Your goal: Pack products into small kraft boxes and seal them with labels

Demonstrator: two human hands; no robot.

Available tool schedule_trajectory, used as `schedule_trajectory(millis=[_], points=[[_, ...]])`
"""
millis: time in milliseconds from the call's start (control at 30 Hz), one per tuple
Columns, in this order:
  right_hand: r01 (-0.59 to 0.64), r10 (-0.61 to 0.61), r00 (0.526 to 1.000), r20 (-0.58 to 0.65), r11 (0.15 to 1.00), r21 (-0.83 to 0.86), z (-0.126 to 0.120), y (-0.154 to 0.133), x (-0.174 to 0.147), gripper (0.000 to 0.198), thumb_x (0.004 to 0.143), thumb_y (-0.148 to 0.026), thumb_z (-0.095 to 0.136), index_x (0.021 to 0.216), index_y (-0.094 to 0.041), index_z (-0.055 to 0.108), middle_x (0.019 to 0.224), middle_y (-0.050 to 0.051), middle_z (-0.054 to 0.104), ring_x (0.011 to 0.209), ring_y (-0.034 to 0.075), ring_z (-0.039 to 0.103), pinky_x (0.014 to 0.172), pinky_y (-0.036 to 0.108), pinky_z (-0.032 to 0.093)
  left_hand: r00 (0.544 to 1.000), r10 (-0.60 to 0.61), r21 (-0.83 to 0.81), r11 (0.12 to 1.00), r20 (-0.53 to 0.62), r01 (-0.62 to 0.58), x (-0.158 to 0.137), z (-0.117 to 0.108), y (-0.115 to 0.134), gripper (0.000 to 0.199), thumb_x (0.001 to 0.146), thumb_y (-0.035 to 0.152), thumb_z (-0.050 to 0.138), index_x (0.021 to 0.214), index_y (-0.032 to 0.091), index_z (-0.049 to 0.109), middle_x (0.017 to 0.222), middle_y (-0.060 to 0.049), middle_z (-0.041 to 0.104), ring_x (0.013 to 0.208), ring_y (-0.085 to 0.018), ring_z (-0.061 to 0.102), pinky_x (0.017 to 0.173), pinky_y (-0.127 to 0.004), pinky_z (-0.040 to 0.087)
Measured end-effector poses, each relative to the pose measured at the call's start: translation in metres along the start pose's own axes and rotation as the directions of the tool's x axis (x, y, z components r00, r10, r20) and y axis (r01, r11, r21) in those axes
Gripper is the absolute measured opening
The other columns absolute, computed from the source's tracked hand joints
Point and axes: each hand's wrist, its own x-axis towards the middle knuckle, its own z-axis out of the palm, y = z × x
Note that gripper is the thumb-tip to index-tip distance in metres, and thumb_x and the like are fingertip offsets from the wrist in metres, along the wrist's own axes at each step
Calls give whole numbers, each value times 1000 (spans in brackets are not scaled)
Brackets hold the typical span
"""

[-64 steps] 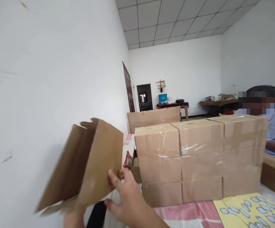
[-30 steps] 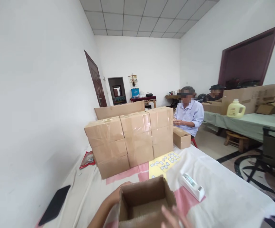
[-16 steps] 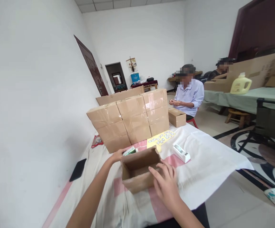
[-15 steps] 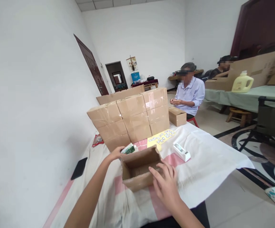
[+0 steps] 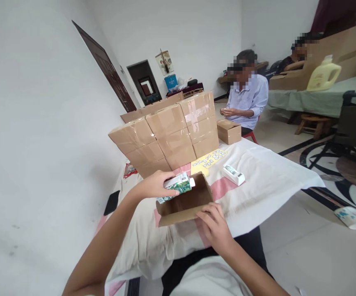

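A green-and-white drink carton point(image 5: 182, 186) with a white cap lies tilted in my left hand point(image 5: 156, 185), its capped end pointing right. It is held over the open cardboard box point(image 5: 178, 218), and I cannot tell whether the two touch. My right hand point(image 5: 216, 228) has its fingers curled on the box's near rim at the right corner. The inside of the box is partly hidden by the carton and my left hand. Right of the box, a white dispenser-like object point(image 5: 233, 174) rests on the cloth.
Stacked taped boxes point(image 5: 171, 135) stand behind the open box, with a yellow sheet of stickers point(image 5: 208, 162) at their foot. A black phone-like slab point(image 5: 112, 202) lies at the left edge. Across the table a person point(image 5: 248, 96) sits beside another box point(image 5: 229, 132).
My left hand has brought the drink carton from behind the box's far left corner to over its opening. My right hand's fingers have closed onto the near rim. The view has tilted down.
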Motion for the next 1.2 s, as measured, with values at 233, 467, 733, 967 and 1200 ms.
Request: schedule_trajectory(millis=[233, 467, 733, 967, 1200], points=[[10, -11, 1000, 21, 998, 64, -15, -9, 2, 38, 89, 5, 50, 111, -21, 68, 96, 8, 63, 94, 21, 55, 80, 37, 57, 980, -47, 408, 912, 193, -36, 40, 47, 7, 44, 75, 54, 68, 103, 20, 66, 95, -6, 73, 80, -23, 68, 59, -30, 43], [-18, 9, 997, 79, 994, 112, -22, -11, -9, 41, 90, 0, 55, 120, -24, 68, 95, 7, 70, 91, 21, 61, 79, 37, 58, 906, -86, 529, 833, 415, -163, 68, 107, 4, 41, 68, 36, 79, 101, 12, 73, 95, -17, 77, 88, -37, 72, 75, -42, 53], [6, -42, 972, 230, 988, 154, -32, -8, -13, 37, 90, -7, 66, 126, -18, 68, 105, 8, 75, 100, 20, 61, 85, 33, 60, 768, -233, 584, 782, 597, -217, 89, 157, 7, 13, 80, 10, 70, 91, 11, 77, 101, -18, 77, 96, -34, 73, 78, -45, 58], [15, -45, 980, 195, 989, 150, -30, -6, -15, 37, 89, -8, 68, 124, -22, 68, 103, 6, 75, 95, 19, 61, 81, 32, 60, 824, -177, 569, 798, 538, -200, 92, 159, 11, 13, 83, 20, 72, 95, 17, 78, 97, -19, 77, 99, -36, 72, 79, -42, 56], [62, -83, 988, 131, 986, 158, -27, -11, -9, 34, 88, 0, 58, 115, -18, 69, 101, 9, 69, 93, 20, 58, 78, 33, 60, 850, -165, 580, 793, 501, -188, 89, 151, 22, 11, 86, 21, 71, 93, 13, 75, 94, -13, 78, 91, -26, 73, 79, -40, 57]])
